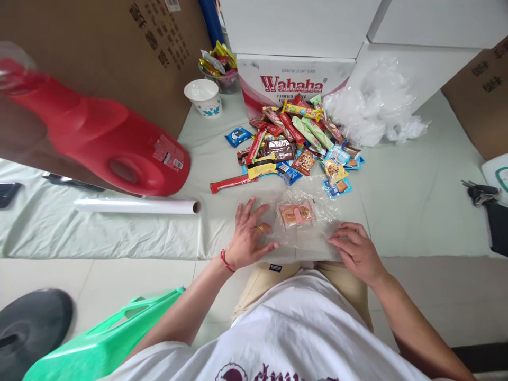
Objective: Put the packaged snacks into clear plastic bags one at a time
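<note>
A clear plastic bag (pixel 291 237) lies flat at the table's front edge, with a pink-wrapped snack packet (pixel 297 213) in its middle. My left hand (pixel 251 235), wearing a ring and a red string bracelet, rests spread on the bag's left side. At the bag's right edge, my right hand (pixel 357 250) has its fingers together, pinching the film. Just beyond the bag is a heap of wrapped snacks: a red stick packet (pixel 232 183), a yellow packet (pixel 262 166), a brown cookie packet (pixel 305 161) and several more.
A pile of clear plastic bags (pixel 377 108) sits at the back right, before white boxes (pixel 293 79). On the left stand a red jug (pixel 115 137), a white roll (pixel 137 206) and a paper cup (pixel 204 98). Keys (pixel 481 193) lie far right. A green bag (pixel 107 338) is below.
</note>
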A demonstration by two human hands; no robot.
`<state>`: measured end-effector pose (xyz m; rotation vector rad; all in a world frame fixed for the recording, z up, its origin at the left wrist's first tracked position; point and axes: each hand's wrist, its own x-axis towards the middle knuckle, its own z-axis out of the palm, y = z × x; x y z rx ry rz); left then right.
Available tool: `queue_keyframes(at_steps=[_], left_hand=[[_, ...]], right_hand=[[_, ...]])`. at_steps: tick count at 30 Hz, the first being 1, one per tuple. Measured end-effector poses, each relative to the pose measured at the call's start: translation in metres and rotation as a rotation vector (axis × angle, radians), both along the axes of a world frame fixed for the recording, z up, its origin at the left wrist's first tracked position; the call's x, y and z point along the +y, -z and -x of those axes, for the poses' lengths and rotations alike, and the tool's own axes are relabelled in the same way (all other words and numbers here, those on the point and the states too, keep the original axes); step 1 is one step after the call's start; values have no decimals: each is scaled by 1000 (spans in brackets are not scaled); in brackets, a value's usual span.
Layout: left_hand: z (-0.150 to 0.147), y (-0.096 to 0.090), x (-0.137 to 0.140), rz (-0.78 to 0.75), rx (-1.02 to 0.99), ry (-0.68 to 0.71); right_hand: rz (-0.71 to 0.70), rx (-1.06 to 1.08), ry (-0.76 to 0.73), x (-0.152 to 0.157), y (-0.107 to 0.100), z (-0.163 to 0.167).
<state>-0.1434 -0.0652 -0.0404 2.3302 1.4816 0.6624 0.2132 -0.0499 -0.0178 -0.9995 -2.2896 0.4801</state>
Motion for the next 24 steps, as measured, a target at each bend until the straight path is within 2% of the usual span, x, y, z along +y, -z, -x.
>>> queue_keyframes(at_steps=[4, 8, 13, 16, 18, 20, 21, 22, 23, 24], left_hand=[[14, -4, 5, 69, -172, -6], [26, -3, 7, 112, -364, -76], [20, 10, 4, 111, -387, -347], [12, 15, 3, 84, -323, -570], [5, 10, -1, -11, -270, -737], [-8, -4, -11, -226, -232, -854], [-17, -14, -17, -377, -226, -862], [-27, -24, -24, -531, -223, -798], [-39, -33, -30, -673, -240, -654], [-51, -40, -33, -722, -277, -420]], right_hand=[[116, 67, -36, 18, -11, -8], [332, 114, -63, 47, -23, -8], [653, 158, 118, 87, -13, 8], [745, 120, 253, 105, 0, 19], [730, 58, 326, 113, 6, 26], [686, -23, 368, 116, 8, 31], [667, -64, 375, 117, 8, 33], [650, -101, 375, 117, 8, 35], [635, -132, 369, 116, 7, 37], [624, -159, 359, 116, 7, 38]])
